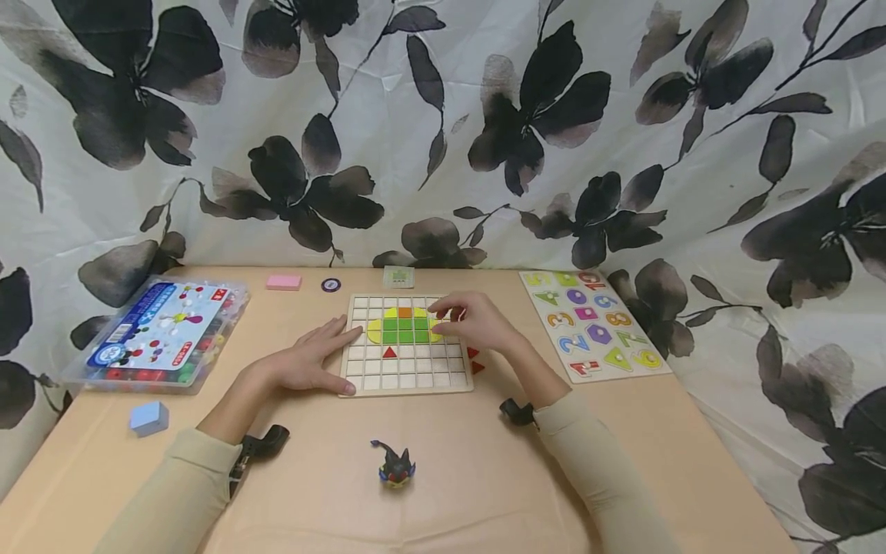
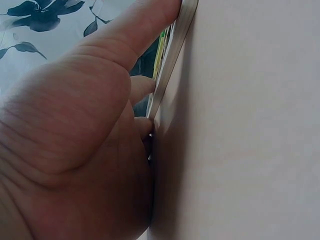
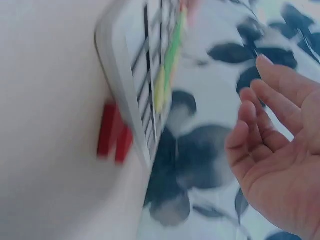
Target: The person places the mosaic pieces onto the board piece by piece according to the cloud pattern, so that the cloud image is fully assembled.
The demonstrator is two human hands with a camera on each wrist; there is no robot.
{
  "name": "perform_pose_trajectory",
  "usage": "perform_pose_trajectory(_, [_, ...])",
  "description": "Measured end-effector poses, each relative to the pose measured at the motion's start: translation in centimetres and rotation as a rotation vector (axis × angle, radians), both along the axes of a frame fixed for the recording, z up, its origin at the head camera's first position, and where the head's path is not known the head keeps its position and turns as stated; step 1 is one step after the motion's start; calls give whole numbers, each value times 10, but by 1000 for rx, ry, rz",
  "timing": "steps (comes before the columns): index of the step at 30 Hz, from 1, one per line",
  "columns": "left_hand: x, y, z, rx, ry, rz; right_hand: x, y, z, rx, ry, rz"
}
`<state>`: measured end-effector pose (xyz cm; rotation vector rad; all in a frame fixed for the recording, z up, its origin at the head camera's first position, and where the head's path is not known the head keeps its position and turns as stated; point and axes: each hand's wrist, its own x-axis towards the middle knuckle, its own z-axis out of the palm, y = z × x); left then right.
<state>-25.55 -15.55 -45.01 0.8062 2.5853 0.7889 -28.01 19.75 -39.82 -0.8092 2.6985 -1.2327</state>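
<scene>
On table centre, head view: grid board (image 1: pixel 404 345) w/ green, yellow, orange tiles. Left hand (image 1: pixel 308 360) lies flat, fingers straight, against board's left edge. Right hand (image 1: pixel 474 321) hovers over board's right side, fingers loosely bent; can't tell if pinching anything. Red triangles (image 1: pixel 474 360) just below its wrist.

Left wrist view: thumb (image 2: pixel 135 35) presses board rim (image 2: pixel 172 55).

Right wrist view: blurred; right palm (image 3: pixel 280 150) spread, empty, apart from board (image 3: pixel 145 85); red pieces (image 3: pixel 114 134) beside rim.

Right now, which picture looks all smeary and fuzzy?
The right wrist view: the red pieces and grid board are smeared, the right hand soft. The head view is sharp but bends at its edges. The left wrist view is clear on the left hand.
</scene>
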Motion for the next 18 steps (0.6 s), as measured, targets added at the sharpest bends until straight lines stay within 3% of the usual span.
perform_pose_trajectory(6, [-2, 0, -3, 0, 11, -10, -2, 35, -2, -24, -37, -48])
perform_pose_trajectory(11, [-3, 0, -3, 0, 14, -5, -7, 52, -12, 54, -68, -54])
perform_pose_trajectory(18, [-2, 0, -1, -7, 13, -5, -12, 59, -28, 163, -212, 23])
